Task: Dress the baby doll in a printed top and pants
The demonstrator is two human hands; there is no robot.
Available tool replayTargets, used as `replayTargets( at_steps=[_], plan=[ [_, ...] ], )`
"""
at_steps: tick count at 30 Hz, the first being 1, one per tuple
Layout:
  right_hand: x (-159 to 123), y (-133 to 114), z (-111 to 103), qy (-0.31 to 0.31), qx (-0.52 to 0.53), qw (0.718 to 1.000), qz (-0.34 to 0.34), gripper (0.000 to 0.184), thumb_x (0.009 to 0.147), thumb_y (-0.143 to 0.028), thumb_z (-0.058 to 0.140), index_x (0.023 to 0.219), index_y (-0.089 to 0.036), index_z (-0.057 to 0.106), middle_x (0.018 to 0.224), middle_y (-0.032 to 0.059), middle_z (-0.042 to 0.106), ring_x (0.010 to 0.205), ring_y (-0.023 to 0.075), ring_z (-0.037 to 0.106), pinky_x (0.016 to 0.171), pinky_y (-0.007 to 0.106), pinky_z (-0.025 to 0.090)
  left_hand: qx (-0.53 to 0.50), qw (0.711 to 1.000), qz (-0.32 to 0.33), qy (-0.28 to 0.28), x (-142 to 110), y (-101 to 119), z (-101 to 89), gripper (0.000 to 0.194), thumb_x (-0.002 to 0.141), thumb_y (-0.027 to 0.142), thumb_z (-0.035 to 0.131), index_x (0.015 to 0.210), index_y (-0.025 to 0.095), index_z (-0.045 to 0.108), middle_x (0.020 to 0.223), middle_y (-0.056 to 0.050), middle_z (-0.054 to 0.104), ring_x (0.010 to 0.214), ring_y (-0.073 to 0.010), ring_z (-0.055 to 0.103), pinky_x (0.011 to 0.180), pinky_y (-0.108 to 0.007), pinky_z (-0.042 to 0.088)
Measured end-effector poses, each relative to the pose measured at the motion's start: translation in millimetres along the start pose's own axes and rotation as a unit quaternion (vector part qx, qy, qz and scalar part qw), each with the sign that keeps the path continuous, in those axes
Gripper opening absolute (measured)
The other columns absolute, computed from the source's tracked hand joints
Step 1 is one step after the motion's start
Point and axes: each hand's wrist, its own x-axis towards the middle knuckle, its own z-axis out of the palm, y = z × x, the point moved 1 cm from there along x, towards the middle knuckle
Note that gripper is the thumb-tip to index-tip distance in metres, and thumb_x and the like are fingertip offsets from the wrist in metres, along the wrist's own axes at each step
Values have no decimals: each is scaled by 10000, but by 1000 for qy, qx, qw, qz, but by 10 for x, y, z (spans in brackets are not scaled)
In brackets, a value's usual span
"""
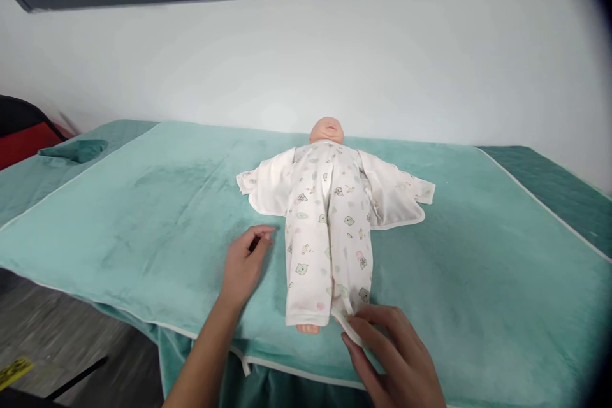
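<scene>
A baby doll [327,131] lies on its back with its head toward the wall. Patterned white baby trousers [306,248] cover its front from the neck down to the feet. Under them a white baby jacket [273,188] is spread with both sleeves out sideways. My right hand [394,354] pinches the cuff of the trouser leg on the right, pulling its hem aside. A doll foot [308,329] pokes out of the other cuff. Beside the trousers, my left hand [245,262] hovers or rests over the cover, fingers curled with tips close together, holding nothing.
A green plush cover [167,204] with white piping lies over the bed. Behind it rises a white wall [287,57] with a dark frame above. At the far left stands a red and black chair [29,140]. Grey floor [109,331] shows at lower left.
</scene>
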Motion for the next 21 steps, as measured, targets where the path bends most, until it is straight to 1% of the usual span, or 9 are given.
replayTargets(
  at_steps=[3, 7, 9, 12, 14, 16, 18, 19, 21],
  plan=[
    [102, -114, -22, 4, 29, 1000, 3, 128, 903, -144, 598, 1001, -217, 636, 852, 65, 645, 723, 180, 631, 602, 299, 514, 3, 1000, 2, 1, 0, 19, -2, 275, 913, 430, 567, 1004, 213, 708, 850, -5, 680, 819, -175, 600, 771, -287, 434],
    [189, -234, -106, 46, 51, 998, 4, 148, 890, -100, 609, 963, -229, 604, 791, 53, 645, 702, 190, 615, 594, 325, 490, -1, 1000, 8, 0, 4, 22, -3, 275, 915, 425, 562, 1012, 212, 708, 843, -4, 680, 815, -175, 602, 775, -287, 439],
    [199, -211, -126, 24, 61, 998, -10, 134, 888, -110, 619, 949, -229, 612, 771, 44, 642, 680, 181, 605, 588, 322, 486, 1, 1000, 8, 4, 5, 10, -5, 277, 913, 427, 565, 1010, 212, 710, 839, -4, 682, 810, -175, 603, 768, -286, 440],
    [185, -67, -144, -32, 99, 994, -25, 65, 898, -164, 625, 936, -217, 625, 790, 37, 648, 689, 165, 608, 602, 302, 503, 7, 1000, 6, 5, 0, 0, -9, 276, 916, 432, 566, 1012, 217, 710, 840, -2, 684, 806, -176, 606, 758, -285, 444],
    [193, 69, -174, -39, 126, 991, 9, 45, 925, -182, 593, 943, -213, 620, 831, 35, 655, 737, 155, 625, 635, 278, 519, 16, 1000, 11, 2, -4, 15, -9, 272, 924, 429, 557, 1014, 221, 707, 850, -4, 687, 816, -178, 612, 766, -290, 451],
    [258, 214, -213, -28, 135, 988, 66, 76, 953, -190, 549, 921, -219, 612, 833, 21, 649, 742, 137, 623, 633, 249, 510, 40, 999, 35, -4, -1, 49, 2, 259, 940, 407, 535, 1009, 222, 702, 896, -13, 696, 849, -183, 619, 788, -298, 457],
    [418, 364, -231, -5, 124, 986, 114, 107, 963, -217, 540, 882, -229, 609, 817, 5, 641, 721, 131, 609, 622, 244, 492, 81, 993, 82, -13, 14, 89, 30, 237, 957, 355, 505, 996, 218, 695, 952, -25, 693, 896, -189, 618, 819, -308, 460],
    [540, 441, -223, 8, 115, 985, 132, 108, 962, -242, 547, 879, -234, 614, 829, 3, 646, 733, 136, 609, 641, 254, 493, 106, 988, 109, -18, 27, 104, 50, 229, 962, 324, 491, 992, 215, 690, 974, -32, 687, 924, -192, 613, 837, -315, 460],
    [861, 600, -163, 19, 114, 980, 161, 111, 967, -292, 539, 962, -248, 641, 955, 18, 677, 859, 164, 634, 757, 293, 514, 150, 976, 154, -23, 59, 118, 97, 222, 964, 267, 468, 1012, 209, 677, 1007, -43, 671, 975, -200, 599, 872, -329, 459]
  ],
)
